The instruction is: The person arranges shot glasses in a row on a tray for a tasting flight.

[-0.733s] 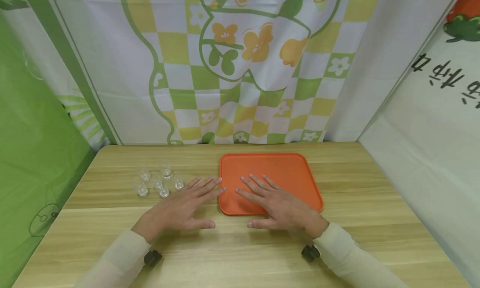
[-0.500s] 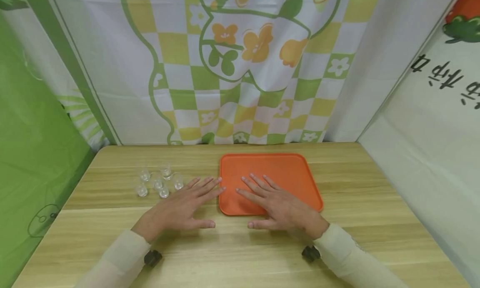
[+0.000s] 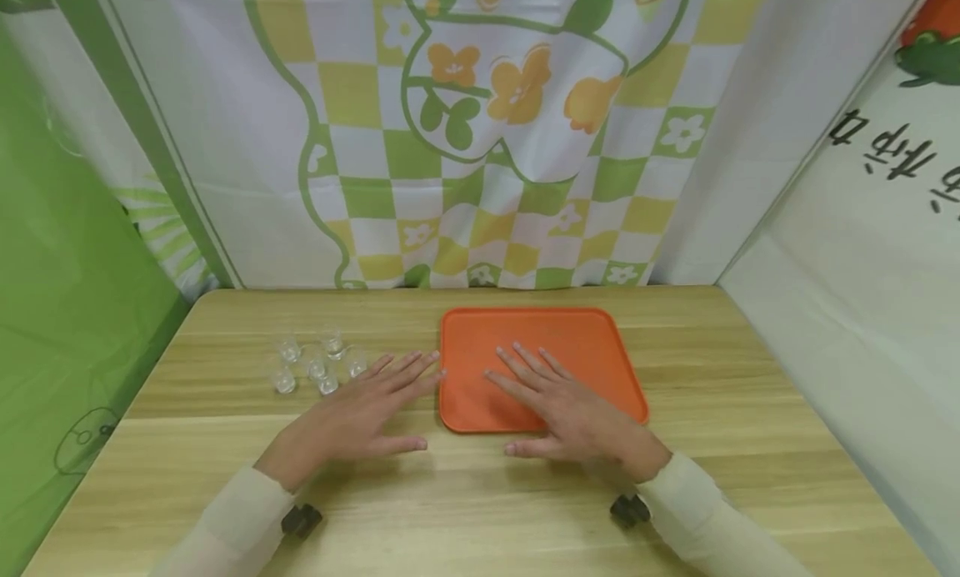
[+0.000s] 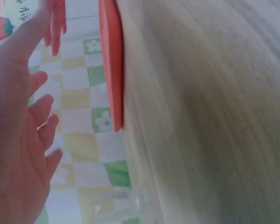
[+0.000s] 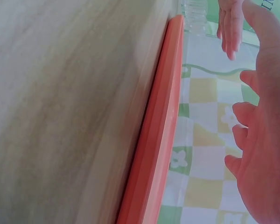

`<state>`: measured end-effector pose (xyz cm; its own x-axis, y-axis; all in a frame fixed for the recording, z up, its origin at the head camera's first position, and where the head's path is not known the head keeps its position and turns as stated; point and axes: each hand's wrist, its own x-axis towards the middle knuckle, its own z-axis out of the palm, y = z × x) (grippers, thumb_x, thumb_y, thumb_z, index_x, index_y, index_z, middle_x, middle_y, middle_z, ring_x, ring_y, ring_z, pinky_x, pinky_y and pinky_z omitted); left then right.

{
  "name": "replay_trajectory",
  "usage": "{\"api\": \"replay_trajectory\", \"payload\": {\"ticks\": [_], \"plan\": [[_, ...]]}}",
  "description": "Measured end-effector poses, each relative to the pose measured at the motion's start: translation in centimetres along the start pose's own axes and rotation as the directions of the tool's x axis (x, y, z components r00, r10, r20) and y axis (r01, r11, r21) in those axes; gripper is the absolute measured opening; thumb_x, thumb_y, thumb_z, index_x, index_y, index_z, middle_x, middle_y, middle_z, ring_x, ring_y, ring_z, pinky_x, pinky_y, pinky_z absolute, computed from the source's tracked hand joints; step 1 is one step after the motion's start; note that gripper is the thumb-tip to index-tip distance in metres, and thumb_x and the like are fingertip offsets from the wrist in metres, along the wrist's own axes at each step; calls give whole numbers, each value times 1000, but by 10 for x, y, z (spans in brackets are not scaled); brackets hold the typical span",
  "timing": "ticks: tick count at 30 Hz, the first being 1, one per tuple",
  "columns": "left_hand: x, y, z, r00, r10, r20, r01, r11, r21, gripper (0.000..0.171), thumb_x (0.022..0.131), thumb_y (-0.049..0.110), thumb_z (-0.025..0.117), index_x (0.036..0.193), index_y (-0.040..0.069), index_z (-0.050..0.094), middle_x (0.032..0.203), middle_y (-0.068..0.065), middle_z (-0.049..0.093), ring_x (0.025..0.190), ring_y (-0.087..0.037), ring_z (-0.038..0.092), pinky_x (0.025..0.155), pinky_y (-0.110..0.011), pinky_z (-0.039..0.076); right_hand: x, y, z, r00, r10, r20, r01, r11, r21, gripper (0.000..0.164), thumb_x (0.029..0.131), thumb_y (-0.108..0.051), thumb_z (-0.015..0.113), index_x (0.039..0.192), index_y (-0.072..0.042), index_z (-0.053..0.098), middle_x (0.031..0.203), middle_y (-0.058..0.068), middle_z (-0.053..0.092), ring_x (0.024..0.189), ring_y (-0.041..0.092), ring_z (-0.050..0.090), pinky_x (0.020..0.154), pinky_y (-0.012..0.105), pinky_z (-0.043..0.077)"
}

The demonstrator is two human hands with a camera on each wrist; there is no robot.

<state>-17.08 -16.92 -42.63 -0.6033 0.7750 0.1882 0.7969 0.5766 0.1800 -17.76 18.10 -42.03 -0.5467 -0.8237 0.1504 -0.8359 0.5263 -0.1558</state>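
Checked cloth (image 3: 480, 160) in green, yellow & white hangs across the back, orange flower prints up top. Green sheet (image 3: 67, 268) slopes down on my L; white sheet (image 3: 862, 285) on the R, w/ black characters (image 3: 894, 152) & part of a red-and-green print (image 3: 930, 56) at the edge. Next, the wood-grain counter (image 3: 480, 519), back edge by the checked cloth. On it, a bit R of centre, the orange tray (image 3: 592, 360) lies flat, rim up.

My pale sleeves (image 3: 232, 519) come in from the near corners. L hand (image 3: 348, 414): palm down, fingers spread wide & relaxed, raised above the counter, tips by the tray's L rim in head view. R hand (image 3: 577, 414): same wide spread, over the tray's near half, hiding part of its floor from the head cam. Thumbs point in at each other, gap btw.

Black gadgets (image 3: 302, 520), one at each cuff.

Smallest: six clear glasses (image 3: 317, 367), upright, clustered on the counter L of the tray. My L hand's in the way: just beside the rightmost glass, partly btw cluster & tray.
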Motion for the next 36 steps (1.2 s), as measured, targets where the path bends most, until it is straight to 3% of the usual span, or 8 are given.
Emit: {"api": "replay_trajectory", "payload": {"ticks": [9,17,22,29,36], "plan": [[-14,-6,-9,997,-61,-39,63,997,45,97,92,56,72,165,15,23,170,-9,17,153,-31,23,123,-54,15,-8,8,-2,996,92,6,-93,994,62,96,97,-59,64,167,-30,6,172,5,-3,156,36,4,124,55,7],[-31,-14,-17,989,-111,-99,112,994,3,94,95,51,71,166,13,21,170,-10,17,152,-36,25,125,-49,10,-18,17,-2,992,127,-27,-126,991,39,93,97,-65,58,167,-26,11,172,6,-2,156,37,5,123,56,9],[-44,-22,-21,977,-148,-151,150,989,4,89,96,47,71,164,12,25,168,-11,23,151,-34,27,125,-47,10,-25,21,-3,986,162,-28,-160,985,69,92,98,-65,58,167,-24,13,172,5,-3,156,35,2,124,54,7],[-61,-31,-30,954,-225,-197,230,973,2,86,98,41,70,165,13,25,167,-15,26,149,-40,30,122,-56,20,-37,27,-5,975,220,-25,-217,972,85,97,96,-63,62,167,-23,10,172,6,-4,156,34,-1,124,56,6],[-77,-39,-34,925,-308,-223,312,950,-17,83,96,34,74,163,11,30,165,-20,28,146,-46,32,124,-50,12,-51,36,-4,955,297,-20,-293,951,94,102,95,-63,64,167,-24,4,171,10,-4,155,40,2,122,59,9]]}}
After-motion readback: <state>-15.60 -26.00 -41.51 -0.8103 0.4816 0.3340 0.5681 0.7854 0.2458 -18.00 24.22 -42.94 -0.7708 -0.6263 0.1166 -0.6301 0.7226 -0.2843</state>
